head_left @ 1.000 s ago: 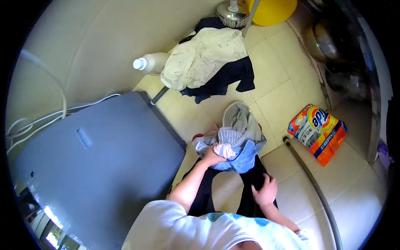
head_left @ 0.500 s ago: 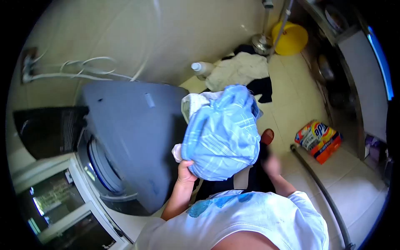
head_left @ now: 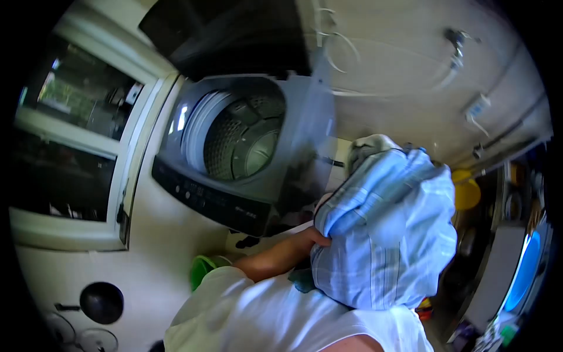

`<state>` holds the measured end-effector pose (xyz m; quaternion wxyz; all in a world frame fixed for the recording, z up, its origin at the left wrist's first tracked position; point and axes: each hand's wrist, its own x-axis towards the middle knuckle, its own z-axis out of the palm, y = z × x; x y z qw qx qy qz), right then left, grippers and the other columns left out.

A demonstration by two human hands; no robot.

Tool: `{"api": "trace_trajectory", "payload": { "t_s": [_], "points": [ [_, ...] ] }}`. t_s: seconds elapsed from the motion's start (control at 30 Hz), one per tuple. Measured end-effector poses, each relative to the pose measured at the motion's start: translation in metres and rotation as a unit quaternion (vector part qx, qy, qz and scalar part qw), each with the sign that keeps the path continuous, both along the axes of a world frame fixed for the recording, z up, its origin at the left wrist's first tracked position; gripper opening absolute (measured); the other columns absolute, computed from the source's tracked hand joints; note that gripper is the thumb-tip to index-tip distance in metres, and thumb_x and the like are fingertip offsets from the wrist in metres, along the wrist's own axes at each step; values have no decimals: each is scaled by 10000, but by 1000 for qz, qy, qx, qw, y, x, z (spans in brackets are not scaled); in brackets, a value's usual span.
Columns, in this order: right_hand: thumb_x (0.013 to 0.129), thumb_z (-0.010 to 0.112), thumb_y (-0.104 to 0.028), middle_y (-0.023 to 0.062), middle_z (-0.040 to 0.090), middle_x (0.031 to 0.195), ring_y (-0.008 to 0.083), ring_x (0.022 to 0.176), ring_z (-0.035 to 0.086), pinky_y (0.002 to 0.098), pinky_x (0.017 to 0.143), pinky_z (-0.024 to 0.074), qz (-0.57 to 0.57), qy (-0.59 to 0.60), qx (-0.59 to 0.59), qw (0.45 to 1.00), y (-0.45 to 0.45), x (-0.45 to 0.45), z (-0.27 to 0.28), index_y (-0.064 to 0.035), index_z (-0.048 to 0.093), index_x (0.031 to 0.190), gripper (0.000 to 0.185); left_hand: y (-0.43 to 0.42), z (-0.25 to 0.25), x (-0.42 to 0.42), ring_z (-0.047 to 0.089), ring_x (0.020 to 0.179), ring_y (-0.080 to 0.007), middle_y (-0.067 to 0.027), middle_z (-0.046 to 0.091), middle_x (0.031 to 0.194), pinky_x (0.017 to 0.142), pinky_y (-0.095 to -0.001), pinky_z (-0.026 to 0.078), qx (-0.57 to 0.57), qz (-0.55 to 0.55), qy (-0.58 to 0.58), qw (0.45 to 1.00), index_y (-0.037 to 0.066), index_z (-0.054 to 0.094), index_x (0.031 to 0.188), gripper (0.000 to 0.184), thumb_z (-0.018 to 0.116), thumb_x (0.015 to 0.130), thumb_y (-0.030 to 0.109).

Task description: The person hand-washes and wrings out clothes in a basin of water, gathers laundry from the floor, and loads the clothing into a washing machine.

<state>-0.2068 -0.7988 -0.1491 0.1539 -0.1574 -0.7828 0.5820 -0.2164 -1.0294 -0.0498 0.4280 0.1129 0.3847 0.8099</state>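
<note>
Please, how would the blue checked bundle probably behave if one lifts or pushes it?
The blue checked bundle is probably floppy: its cloth falls in soft folds. It may sag or shift, as the left hand grips it near one edge. It seems unlikely to roll, given its uneven shape.

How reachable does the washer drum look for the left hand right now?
Probably yes: the lid is up and nothing visible covers the washer drum, though the left hand is holding clothes and would likely need to stretch.
</note>
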Motion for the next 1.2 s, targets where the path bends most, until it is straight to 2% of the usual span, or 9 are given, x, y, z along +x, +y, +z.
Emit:
{"api": "trace_trajectory", "payload": {
  "t_s": [0.33, 0.6, 0.7, 0.87, 0.97, 1.03, 1.13, 1.17, 1.2],
  "points": [
    [835, 549, -246, 173, 451, 1255, 298, 1157, 439, 363, 989, 351, 123, 69, -77, 987, -37, -37, 141, 0, 292, 1332, 612, -115, 58, -51, 372, 1230, -248, -105, 386, 1354, 1020, -408, 303, -78, 230, 77, 967, 66, 355, 1332, 785, 489, 774, 601],
    [881, 489, -241, 155, 441, 1279, 282, 1174, 429, 355, 999, 341, 227, 86, -93, 966, -72, -68, 192, -5, 301, 1334, 544, -202, 104, -95, 375, 1228, -247, -105, 388, 1352, 1015, -405, 307, -118, 404, 131, 898, 63, 363, 1328, 762, 509, 780, 573],
    [898, 466, -239, 148, 438, 1288, 276, 1181, 425, 352, 1003, 338, 259, 72, -51, 962, -80, -90, 180, -7, 304, 1335, 520, -227, 106, -108, 376, 1227, -247, -105, 389, 1352, 1014, -404, 308, -135, 449, 136, 873, 61, 365, 1326, 754, 516, 783, 562],
    [927, 429, -235, 137, 432, 1302, 265, 1191, 419, 346, 1009, 332, 265, 36, 199, 943, -48, -126, 107, -10, 310, 1336, 482, -270, 95, -132, 378, 1225, -246, -105, 391, 1350, 1011, -402, 310, -170, 504, 121, 838, 59, 370, 1323, 740, 529, 786, 545],
    [945, 406, -233, 130, 428, 1311, 259, 1197, 416, 343, 1013, 328, 242, 0, 206, 948, -18, -132, 53, -12, 313, 1337, 460, -293, 82, -146, 379, 1225, -246, -106, 392, 1350, 1009, -401, 312, -191, 523, 104, 824, 58, 373, 1321, 732, 537, 789, 534],
    [942, 415, -245, 125, 439, 1301, 248, 1185, 427, 335, 1012, 331, 196, -22, -46, 979, 9, -141, -2, -8, 345, 1316, 449, -307, 72, -155, 379, 1224, -246, -106, 392, 1349, 1008, -400, 313, -212, 526, 93, 818, 57, 374, 1320, 727, 542, 790, 527],
    [936, 418, -250, 122, 481, 1257, 239, 1142, 467, 335, 996, 353, 93, -34, -397, 912, -4, -128, 15, -14, 405, 1272, 411, -325, 59, -169, 381, 1223, -245, -106, 393, 1349, 1006, -399, 314, -243, 529, 78, 809, 56, 377, 1318, 719, 549, 793, 516],
    [922, 447, -222, 119, 523, 1199, 222, 1078, 507, 322, 923, 399, 91, 15, -238, 967, -9, -126, 25, -18, 447, 1238, 376, -331, 54, -173, 381, 1223, -245, -106, 393, 1348, 1006, -399, 314, -253, 529, 74, 807, 56, 378, 1317, 717, 552, 793, 513],
    [907, 476, -195, 116, 564, 1140, 206, 1014, 547, 308, 851, 445, 85, 61, -72, 992, -19, -124, 42, -21, 488, 1203, 343, -337, 50, -176, 381, 1223, -245, -106, 394, 1348, 1005, -398, 315, -265, 527, 69, 804, 55, 379, 1317, 714, 554, 794, 509]
  ]
}}
